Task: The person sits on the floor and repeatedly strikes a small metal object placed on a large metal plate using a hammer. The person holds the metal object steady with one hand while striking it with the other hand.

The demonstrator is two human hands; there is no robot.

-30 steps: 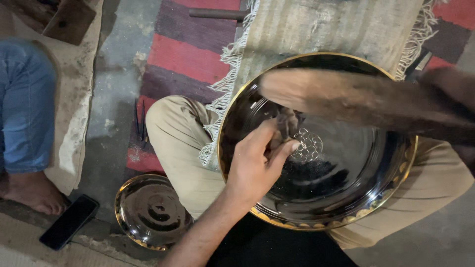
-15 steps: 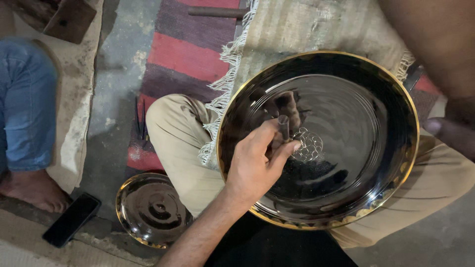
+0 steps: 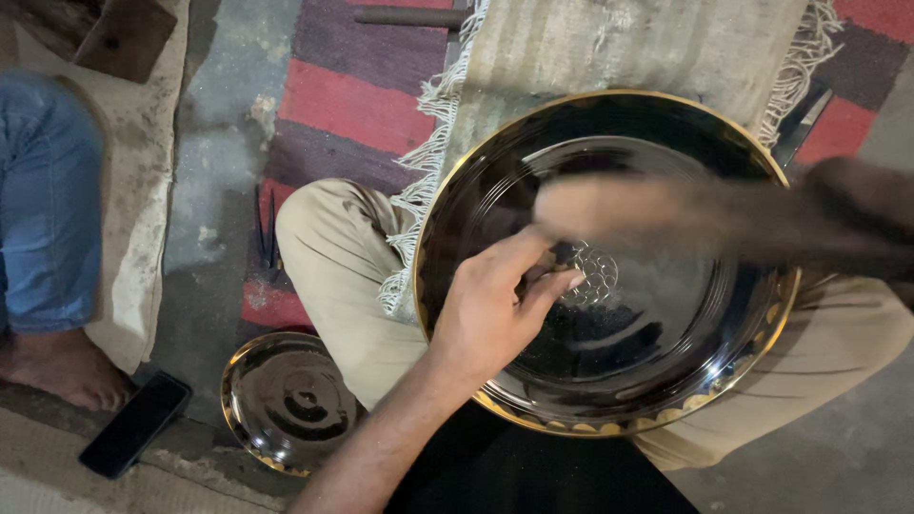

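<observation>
Resting across the seated person's lap on a fringed beige cloth (image 3: 609,48), the big dark gold-rimmed metal dish (image 3: 666,381) lies steady; the left hand (image 3: 495,305) pinches a small tool, barely visible, at its engraved centre (image 3: 595,276); the right hand (image 3: 685,214) is blurred above, grip untellable.

My left hand (image 3: 495,309) sits inside the big dark plate (image 3: 666,381), blocking its left half; my right arm (image 3: 762,224) sweeps blurred across the upper bowl — little room between them. The plate's lower right is open. On the floor to my left, a small plate (image 3: 286,400) and a phone (image 3: 133,424) lie near another person's foot (image 3: 57,366) — a tight path there.
</observation>
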